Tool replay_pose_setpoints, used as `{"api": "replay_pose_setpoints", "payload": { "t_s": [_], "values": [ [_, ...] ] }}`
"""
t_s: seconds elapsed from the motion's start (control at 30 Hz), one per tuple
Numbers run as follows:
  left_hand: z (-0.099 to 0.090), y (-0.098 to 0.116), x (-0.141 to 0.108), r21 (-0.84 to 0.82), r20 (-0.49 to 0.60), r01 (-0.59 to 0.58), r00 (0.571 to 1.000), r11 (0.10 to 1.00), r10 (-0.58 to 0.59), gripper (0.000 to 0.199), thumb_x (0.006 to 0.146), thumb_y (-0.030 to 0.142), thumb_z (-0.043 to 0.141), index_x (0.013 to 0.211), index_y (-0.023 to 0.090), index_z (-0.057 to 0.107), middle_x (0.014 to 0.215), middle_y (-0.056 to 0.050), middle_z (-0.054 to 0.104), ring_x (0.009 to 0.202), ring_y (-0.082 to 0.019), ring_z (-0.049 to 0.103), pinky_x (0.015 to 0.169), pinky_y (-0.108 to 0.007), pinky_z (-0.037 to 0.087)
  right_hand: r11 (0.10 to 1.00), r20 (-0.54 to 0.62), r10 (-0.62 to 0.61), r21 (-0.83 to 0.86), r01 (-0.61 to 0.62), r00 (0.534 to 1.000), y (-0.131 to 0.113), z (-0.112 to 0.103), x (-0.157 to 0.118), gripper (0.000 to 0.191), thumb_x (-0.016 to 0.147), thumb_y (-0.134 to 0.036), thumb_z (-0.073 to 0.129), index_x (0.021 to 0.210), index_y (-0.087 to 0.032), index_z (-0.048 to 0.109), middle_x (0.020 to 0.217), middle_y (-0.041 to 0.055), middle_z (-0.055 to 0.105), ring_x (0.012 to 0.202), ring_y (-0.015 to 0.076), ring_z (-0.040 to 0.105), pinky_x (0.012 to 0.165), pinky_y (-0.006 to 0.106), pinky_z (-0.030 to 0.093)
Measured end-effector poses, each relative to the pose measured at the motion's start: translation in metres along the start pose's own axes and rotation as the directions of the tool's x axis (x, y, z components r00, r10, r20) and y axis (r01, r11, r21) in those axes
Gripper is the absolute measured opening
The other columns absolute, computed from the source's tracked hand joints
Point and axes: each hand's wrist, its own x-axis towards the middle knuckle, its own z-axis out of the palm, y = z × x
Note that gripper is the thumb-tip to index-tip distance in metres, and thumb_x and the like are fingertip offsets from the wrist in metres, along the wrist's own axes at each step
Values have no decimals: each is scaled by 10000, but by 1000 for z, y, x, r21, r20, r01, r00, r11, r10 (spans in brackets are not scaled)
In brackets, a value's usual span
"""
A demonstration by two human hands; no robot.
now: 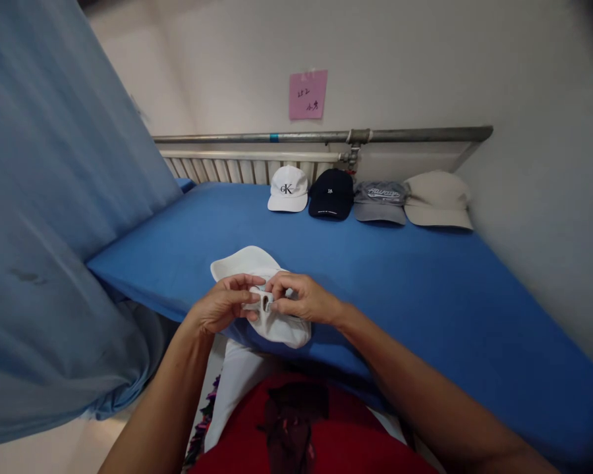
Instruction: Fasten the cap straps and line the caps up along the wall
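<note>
I hold a white cap [247,263] over the near edge of a blue-sheeted bed [425,289], its brim pointing away from me. My left hand [225,308] and my right hand [304,299] both pinch the strap and small buckle at the back of the cap, fingertips almost meeting. At the far end of the bed a row of caps lies against the rail: a white one with black letters [288,189], a dark navy one [331,193], a grey one [380,201] and a beige one [439,199].
A blue curtain [54,217] hangs close on the left. A metal pipe [321,137] and a slatted rail run along the wall behind the caps. A pink note [308,95] is stuck to the wall. The white wall borders the bed on the right.
</note>
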Motion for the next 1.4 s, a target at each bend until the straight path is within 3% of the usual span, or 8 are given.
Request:
{"api": "replay_pose_setpoints", "payload": {
  "t_s": [0.3,0.53,0.87,1.13,1.4],
  "values": [
    [8,-3,2,52,-72,-34,997,998,37,350,558,119,797,866,122,629,718,-9,639,602,-123,610,496,-233,528,997,-53,-45,-68,41,998,-2,4,-6,95,765,-197,643,704,-192,570,926,37,618,923,181,578,873,342,430],
    [14,-2,1,90,-68,-40,997,995,46,341,545,139,804,831,116,621,714,6,626,575,-108,604,510,-248,546,994,-180,-19,-110,-1,983,3,8,-5,142,695,-70,588,637,-186,532,892,28,624,885,172,596,812,306,434],
    [25,0,-3,207,-125,-62,988,976,90,369,557,168,793,867,130,596,689,15,636,546,-113,622,537,-255,545,939,-103,-35,-344,-3,994,-15,6,-7,182,729,-47,564,634,-188,499,905,41,622,835,160,568,775,291,428],
    [23,-1,-3,210,-166,-72,980,975,108,378,554,197,794,866,140,587,666,31,613,534,-119,617,517,-261,537,981,-70,13,-194,-26,997,-15,0,-12,137,823,-94,532,734,-178,596,980,47,635,923,158,585,857,314,438],
    [29,-1,-5,249,-198,-63,973,966,115,338,571,177,757,850,142,571,628,52,587,460,-107,600,457,-224,489,882,-63,-43,-471,8,997,-16,6,-10,160,853,-79,471,750,-185,534,858,47,598,784,153,539,739,283,429]
  ]
}}
